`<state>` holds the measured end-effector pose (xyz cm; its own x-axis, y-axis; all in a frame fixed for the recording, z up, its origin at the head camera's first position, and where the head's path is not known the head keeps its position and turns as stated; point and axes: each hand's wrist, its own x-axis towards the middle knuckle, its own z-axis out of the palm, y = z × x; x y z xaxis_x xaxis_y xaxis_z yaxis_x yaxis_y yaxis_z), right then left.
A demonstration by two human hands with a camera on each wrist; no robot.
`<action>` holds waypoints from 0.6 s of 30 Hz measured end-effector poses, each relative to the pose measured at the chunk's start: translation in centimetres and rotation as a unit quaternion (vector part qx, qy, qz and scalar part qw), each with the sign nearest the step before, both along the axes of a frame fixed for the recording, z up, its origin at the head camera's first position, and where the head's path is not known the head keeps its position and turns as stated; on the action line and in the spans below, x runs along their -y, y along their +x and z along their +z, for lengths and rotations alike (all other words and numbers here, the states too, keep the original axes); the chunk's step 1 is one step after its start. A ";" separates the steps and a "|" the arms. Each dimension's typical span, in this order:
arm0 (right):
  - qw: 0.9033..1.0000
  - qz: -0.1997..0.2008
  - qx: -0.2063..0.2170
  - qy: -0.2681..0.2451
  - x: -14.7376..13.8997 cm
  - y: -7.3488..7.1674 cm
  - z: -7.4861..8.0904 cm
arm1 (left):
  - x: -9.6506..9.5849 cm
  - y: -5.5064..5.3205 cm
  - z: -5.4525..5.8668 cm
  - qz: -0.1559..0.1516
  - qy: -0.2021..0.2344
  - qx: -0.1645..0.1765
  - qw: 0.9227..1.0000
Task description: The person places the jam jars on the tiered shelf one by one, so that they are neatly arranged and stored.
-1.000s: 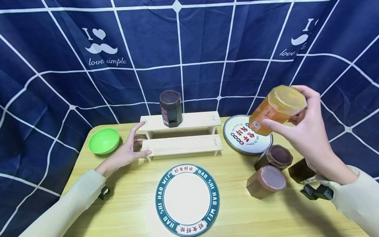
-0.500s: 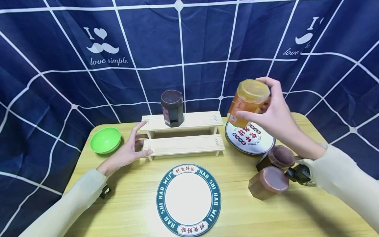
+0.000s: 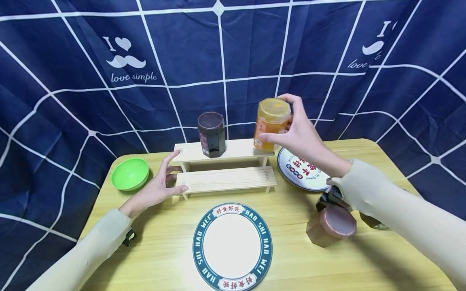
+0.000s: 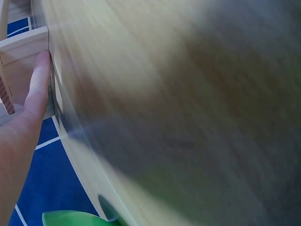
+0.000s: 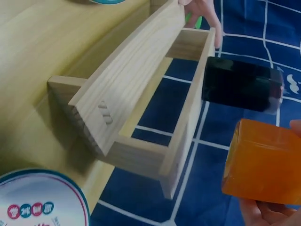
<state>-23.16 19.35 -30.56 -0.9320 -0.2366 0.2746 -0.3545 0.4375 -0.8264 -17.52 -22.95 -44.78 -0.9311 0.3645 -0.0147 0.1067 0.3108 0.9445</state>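
A jar of orange contents with a yellow lid (image 3: 267, 127) is gripped by my right hand (image 3: 296, 129), thumb in front and fingers behind. It hangs slightly tilted above the right end of the upper tier of a two-tier wooden rack (image 3: 225, 180). In the right wrist view, a gap separates the orange jar (image 5: 263, 162) from the rack. My left hand (image 3: 156, 184) holds the rack's left end, index finger at the upper tier and thumb on the lower one; its other fingers are partly hidden. A dark jar (image 3: 212, 135) stands upright on the upper tier.
A white plate with a teal rim (image 3: 232, 246) lies before the rack. Right of it is another plate with red writing (image 3: 306, 171), partly behind my right arm. A brownish jar (image 3: 329, 226) stands near my right sleeve, which hides other dark jars. A green bowl (image 3: 130, 173) sits left.
My right hand has carried the orange jar leftward from over the written plate to above the upper tier, bringing it more upright. My left hand stays at the rack.
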 end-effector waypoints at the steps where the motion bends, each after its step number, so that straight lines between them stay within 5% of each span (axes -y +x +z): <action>1: 1.000 0.002 0.005 -0.002 0.4 -0.2 -0.2 | 0.0 0.0 0.0 0.000 0.001 -0.001 1.000; 18: 0.999 0.002 0.003 0.040 3.9 -2.5 -3.5 | 0.1 0.0 -0.4 0.006 -0.009 -0.002 1.000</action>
